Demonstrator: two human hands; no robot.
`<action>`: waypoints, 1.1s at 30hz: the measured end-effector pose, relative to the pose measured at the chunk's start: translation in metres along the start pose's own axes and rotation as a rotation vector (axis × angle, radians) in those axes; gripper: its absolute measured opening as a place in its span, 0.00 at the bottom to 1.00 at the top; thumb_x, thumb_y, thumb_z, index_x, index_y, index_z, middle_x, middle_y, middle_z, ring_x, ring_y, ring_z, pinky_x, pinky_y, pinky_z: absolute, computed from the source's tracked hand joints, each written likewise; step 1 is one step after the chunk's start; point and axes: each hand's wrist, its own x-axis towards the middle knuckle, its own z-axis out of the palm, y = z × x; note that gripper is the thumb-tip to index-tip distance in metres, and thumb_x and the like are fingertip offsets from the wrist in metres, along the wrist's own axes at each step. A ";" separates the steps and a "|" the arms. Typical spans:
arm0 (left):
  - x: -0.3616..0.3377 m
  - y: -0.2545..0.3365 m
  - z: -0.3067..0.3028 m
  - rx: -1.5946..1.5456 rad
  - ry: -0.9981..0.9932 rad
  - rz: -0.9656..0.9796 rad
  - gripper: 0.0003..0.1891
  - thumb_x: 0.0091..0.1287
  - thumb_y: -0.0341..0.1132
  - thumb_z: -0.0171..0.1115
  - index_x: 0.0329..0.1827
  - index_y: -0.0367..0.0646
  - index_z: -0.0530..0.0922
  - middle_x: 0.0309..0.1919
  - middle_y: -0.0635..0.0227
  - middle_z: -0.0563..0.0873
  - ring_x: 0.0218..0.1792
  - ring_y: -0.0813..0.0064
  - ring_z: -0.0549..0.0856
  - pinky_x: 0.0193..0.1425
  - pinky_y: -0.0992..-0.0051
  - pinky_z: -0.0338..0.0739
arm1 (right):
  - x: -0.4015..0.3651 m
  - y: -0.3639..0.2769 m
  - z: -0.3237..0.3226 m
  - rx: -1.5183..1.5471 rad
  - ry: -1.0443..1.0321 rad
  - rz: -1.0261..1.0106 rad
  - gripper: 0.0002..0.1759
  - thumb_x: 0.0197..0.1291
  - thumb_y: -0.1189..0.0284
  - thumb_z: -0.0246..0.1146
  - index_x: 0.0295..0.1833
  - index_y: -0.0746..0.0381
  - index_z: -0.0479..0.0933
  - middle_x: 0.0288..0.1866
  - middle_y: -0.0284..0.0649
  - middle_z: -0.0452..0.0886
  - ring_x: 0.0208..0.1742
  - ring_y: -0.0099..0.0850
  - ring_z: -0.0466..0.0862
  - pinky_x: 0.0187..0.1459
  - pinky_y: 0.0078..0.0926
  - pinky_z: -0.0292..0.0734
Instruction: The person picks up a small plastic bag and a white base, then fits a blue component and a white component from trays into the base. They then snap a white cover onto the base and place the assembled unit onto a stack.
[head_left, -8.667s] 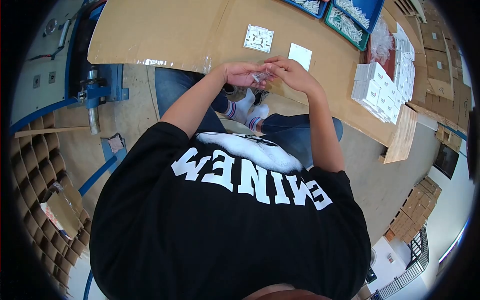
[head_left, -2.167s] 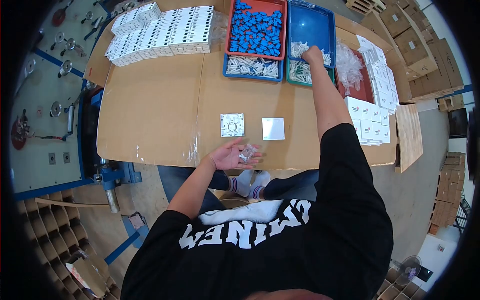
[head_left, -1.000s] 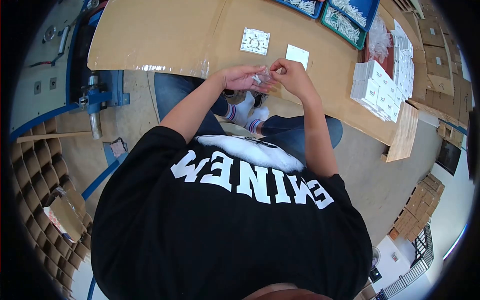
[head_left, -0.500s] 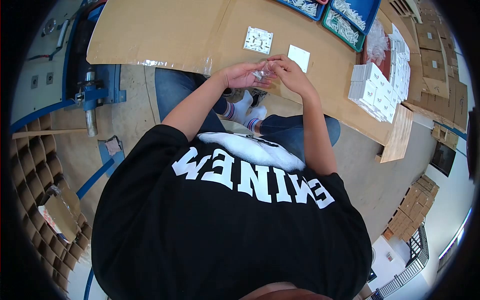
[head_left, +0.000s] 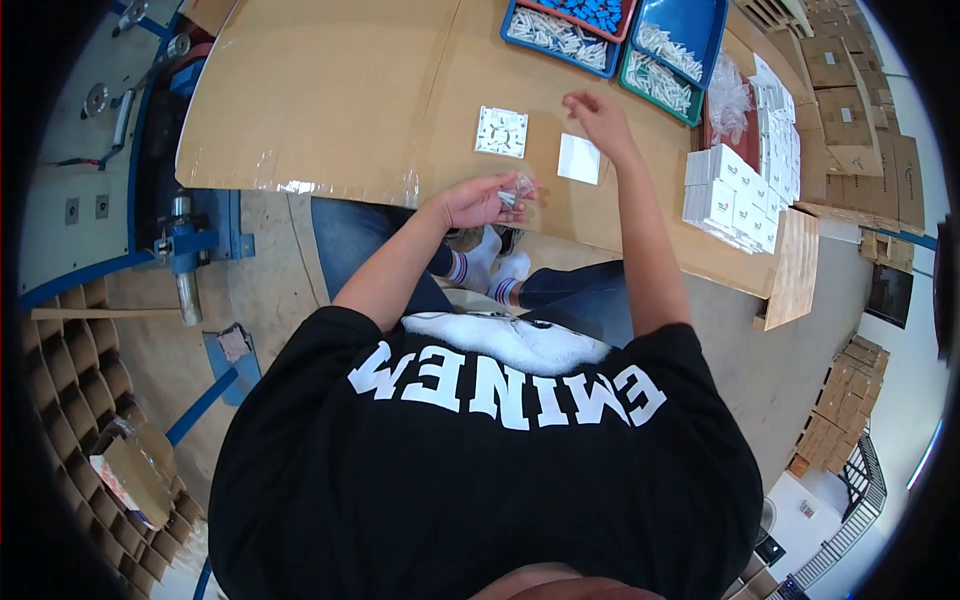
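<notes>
My left hand (head_left: 478, 203) is at the table's front edge, fingers closed around a small clear plastic bag (head_left: 522, 184). Small white and grey pieces (head_left: 508, 200) show at the bag. My right hand (head_left: 603, 122) is over the table, just above a flat white square plate (head_left: 579, 159). Its fingers are loosely bent and apart, and nothing shows in them. Left of that plate lies a white square frame (head_left: 502, 132) with dark and light fittings inside.
At the back are a blue tray (head_left: 560, 58) and a green tray (head_left: 655, 92) of white plugs, plus a red tray (head_left: 628, 22) of blue pieces. White boxed units (head_left: 735, 195) are stacked at the right beside crumpled clear plastic (head_left: 730, 100). Cardboard (head_left: 320, 100) covers the table.
My right hand has left the plastic bag and moved up toward the trays. My left hand keeps the bag, now a little lower. The camera view has shifted, showing more of the trays.
</notes>
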 end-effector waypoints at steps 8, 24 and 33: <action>0.005 0.009 0.006 -0.010 -0.022 -0.061 0.29 0.80 0.52 0.52 0.74 0.40 0.70 0.57 0.70 0.83 0.49 0.77 0.82 0.70 0.62 0.75 | 0.119 -0.005 0.012 -0.378 0.275 0.006 0.13 0.60 0.63 0.68 0.45 0.58 0.88 0.44 0.45 0.90 0.44 0.42 0.90 0.47 0.37 0.83; 0.010 0.013 0.004 -0.110 0.019 -0.125 0.26 0.82 0.50 0.48 0.72 0.40 0.72 0.55 0.69 0.84 0.47 0.76 0.84 0.70 0.59 0.76 | 0.176 -0.001 0.057 -0.426 0.387 0.067 0.08 0.57 0.64 0.69 0.39 0.54 0.88 0.44 0.47 0.88 0.46 0.48 0.87 0.49 0.45 0.82; 0.012 0.013 -0.005 -0.109 -0.016 -0.110 0.28 0.81 0.51 0.51 0.74 0.39 0.70 0.59 0.68 0.83 0.51 0.76 0.83 0.71 0.59 0.74 | 0.063 -0.009 0.018 0.038 0.302 0.068 0.09 0.59 0.68 0.73 0.40 0.61 0.86 0.38 0.38 0.90 0.39 0.29 0.88 0.41 0.29 0.80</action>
